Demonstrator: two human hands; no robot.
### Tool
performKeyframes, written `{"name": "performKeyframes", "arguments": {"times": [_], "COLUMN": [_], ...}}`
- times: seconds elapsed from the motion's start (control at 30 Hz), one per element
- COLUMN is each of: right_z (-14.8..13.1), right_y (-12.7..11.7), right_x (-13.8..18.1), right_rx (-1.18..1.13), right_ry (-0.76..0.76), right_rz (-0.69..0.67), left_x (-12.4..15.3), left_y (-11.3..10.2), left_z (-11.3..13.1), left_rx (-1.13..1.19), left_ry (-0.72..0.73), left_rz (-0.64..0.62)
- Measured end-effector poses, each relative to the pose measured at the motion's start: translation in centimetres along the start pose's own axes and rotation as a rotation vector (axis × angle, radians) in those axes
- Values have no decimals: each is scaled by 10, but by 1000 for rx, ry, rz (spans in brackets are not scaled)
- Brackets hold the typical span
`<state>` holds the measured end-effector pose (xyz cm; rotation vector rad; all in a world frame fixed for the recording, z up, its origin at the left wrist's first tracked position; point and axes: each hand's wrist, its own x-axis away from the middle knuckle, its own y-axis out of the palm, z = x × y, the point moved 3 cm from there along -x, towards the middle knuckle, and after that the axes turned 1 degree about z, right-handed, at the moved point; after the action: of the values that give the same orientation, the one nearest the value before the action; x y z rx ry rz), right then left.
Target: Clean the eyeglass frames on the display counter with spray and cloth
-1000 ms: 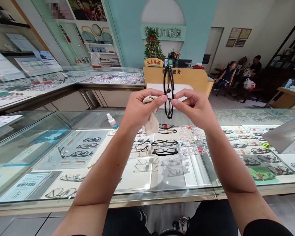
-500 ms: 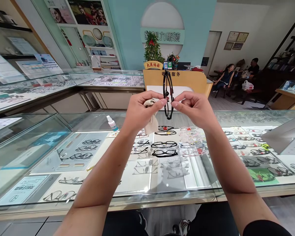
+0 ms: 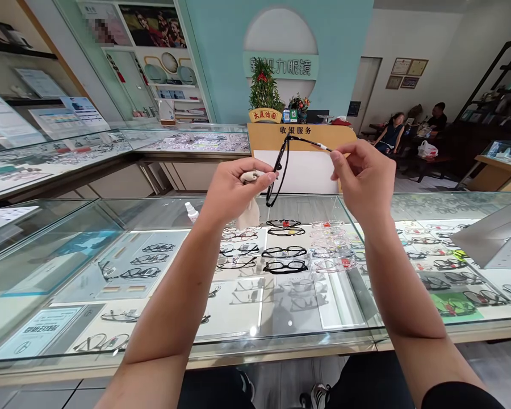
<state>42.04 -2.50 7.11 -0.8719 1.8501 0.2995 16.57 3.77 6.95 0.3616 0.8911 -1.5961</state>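
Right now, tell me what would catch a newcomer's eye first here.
Probably the black glasses, held up in mid-view between left hand and right hand. Below, rows of spectacles lie in the glass counter; beyond, a leafy plant rises above the yellow desk.

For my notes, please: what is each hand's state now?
Left hand: closed, holding black-rimmed eyeglasses and a soft beige cloth.
Right hand: closed, pinching the eyeglasses' slim black temple near its tip.

The left arm and right arm are slanting inward toward the far side. The left hand is pinching between thumb and fingers; the right hand, apart from it, is pinching likewise.
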Motion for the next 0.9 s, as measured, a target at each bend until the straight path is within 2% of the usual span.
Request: {"name": "performKeyframes", "arguments": {"times": [0.13, 0.27, 0.37, 0.47, 0.9], "right_z": [1, -7, -15, -19, -21], "right_y": [1, 8, 18, 27, 30], "right_x": [0, 5, 12, 16, 20], "right_rx": [24, 21, 9, 15, 52], "right_ry": [-17, -55, -74, -86, -56], "right_rz": [86, 143, 51, -38, 4], "left_x": [0, 1, 4, 7, 12], "left_y": [0, 3, 8, 16, 31], "left_z": [2, 2, 5, 10, 14], "left_rx": [-15, 17, 40, 54, 88], "left_ry": [42, 3, 2, 39, 60], "left_rz": [-38, 11, 36, -13, -13]}}
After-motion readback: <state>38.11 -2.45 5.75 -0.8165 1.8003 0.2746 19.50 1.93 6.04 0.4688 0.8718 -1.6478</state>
